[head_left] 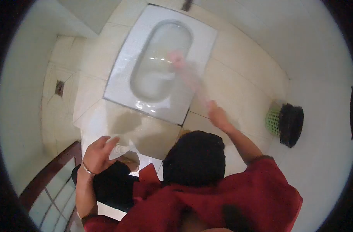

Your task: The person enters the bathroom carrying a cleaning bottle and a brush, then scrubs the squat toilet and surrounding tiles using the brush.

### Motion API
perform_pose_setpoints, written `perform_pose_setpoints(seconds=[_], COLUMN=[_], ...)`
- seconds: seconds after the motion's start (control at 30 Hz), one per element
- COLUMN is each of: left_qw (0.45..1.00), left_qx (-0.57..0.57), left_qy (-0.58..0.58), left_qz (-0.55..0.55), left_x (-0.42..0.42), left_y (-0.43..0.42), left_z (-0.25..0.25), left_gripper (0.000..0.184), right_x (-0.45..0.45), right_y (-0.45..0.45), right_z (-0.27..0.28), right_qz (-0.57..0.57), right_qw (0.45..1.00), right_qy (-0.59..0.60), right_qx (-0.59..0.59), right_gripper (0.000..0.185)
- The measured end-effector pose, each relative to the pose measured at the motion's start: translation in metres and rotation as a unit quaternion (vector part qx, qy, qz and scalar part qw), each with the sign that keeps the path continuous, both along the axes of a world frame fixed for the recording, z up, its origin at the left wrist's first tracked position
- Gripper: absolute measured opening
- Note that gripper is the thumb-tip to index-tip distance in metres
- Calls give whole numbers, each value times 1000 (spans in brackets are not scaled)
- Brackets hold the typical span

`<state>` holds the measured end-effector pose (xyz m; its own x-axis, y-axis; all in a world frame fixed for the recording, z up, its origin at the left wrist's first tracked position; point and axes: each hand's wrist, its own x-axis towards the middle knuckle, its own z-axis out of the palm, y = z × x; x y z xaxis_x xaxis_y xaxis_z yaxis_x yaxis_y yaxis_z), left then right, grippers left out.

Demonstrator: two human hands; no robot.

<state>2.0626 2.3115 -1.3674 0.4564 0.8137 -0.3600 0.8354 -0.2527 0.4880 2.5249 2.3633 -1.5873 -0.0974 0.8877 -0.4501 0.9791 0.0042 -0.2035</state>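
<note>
My right hand (pixel 218 117) is closed around the handle of a pink toilet brush (pixel 190 79), which is blurred by motion. Its head reaches into the bowl of a white squat toilet (pixel 120 77) set in the floor. Shiny wet patches show in the bowl and on the near rim. My left hand (pixel 97 154), with a bracelet at the wrist, is held above my left knee, its fingers bent and apart, holding nothing that I can see. Just beyond its fingertips is something whitish (pixel 123 149) by my foot, too unclear to name.
A green mesh waste basket (pixel 273 120) with a black bag (pixel 291 124) stands by the right wall. A floor drain (pixel 59 88) lies at the left. Pale tiles surround the toilet. A dark red door frame (pixel 49 174) is at lower left.
</note>
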Motion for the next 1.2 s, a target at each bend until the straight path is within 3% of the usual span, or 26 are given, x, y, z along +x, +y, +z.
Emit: perform_pose_setpoints(seconds=[0.03, 0.07, 0.1, 0.13, 0.17, 0.2, 0.23, 0.3, 0.33, 0.4, 0.53, 0.63, 0.7, 0.73, 0.8, 0.87, 0.97, 1.0, 1.03, 1.17, 1.2], left_qw=[1000, 1000, 1000, 1000, 1000, 1000, 999, 999, 1000, 1000, 999, 999, 999, 998, 998, 998, 996, 997, 998, 995, 995], left_qx=[5, 0, 8, 16, 11, -2, -14, -38, -17, 2, 49, 36, 30, 33, 38, 38, 68, 51, 34, 72, 72], left_qy=[-6, -4, 9, 23, 25, 28, 31, 17, 3, -8, -20, -20, -35, -36, -52, -45, -50, -42, -33, -51, -50], left_qz=[-5, 7, 3, -2, 11, 13, 16, 21, 7, 0, 10, 36, 28, 28, 27, 27, 29, 32, 34, 40, 40], left_x=[-16, -32, -47, -63, -78, -94, -112, -149, -165, -193, -232, -251, -264, -268, -274, -280, -284, -283, -282, -272, -268], left_y=[-7, -14, -19, -26, -33, -41, -51, -70, -80, -96, -137, -163, -173, -177, -182, -188, -200, -199, -197, -195, -193], left_z=[0, -4, -10, -19, -28, -36, -43, -60, -66, -75, -76, -73, -74, -73, -70, -62, -58, -51, -47, -44, -41], left_gripper=[69, 69, 69, 69, 69, 67, 65, 66, 69, 71, 68, 63, 59, 59, 57, 57, 56, 56, 57, 58, 58], right_x=[10, 13, 25, 47, 68, 88, 50, -24, -61, -176, -265, -315, -352, -359, -358, -343, -376, -399, -410, -387, -370], right_y=[-3, 23, 38, 59, 79, 99, 114, 81, 40, 19, -3, 8, 21, 24, 18, -3, -51, -68, -73, -41, -30], right_z=[-9, 1, 10, -15, -39, -63, -62, -82, -103, -32, 11, 15, 17, 2, -67, -148, -72, -20, 7, -44, -41], right_qz=[81, -68, -176, 1, 194, 333, 345, 192, 35, 102, 226, 280, 347, 346, 373, 482, 590, 334, 47, 21, -43], right_qw=[986, 996, 980, 996, 955, 869, 883, 953, 993, 991, 958, 951, 907, 907, 914, 862, 797, 910, 939, 955, 947], right_qy=[4, -51, 69, -17, -150, -246, -314, -230, -69, -62, -78, -69, -203, -205, -142, -49, 5, 63, 116, 205, 248], right_qx=[144, -11, 58, 87, 167, 272, 49, -43, 87, -66, -158, -109, -128, -125, -73, -147, -128, -236, -322, -211, -198], right_gripper=[47, 44, 36, 32, 28, 25, 29, 41, 47, 51, 39, 28, 23, 23, 22, 22, 24, 26, 29, 35, 38])
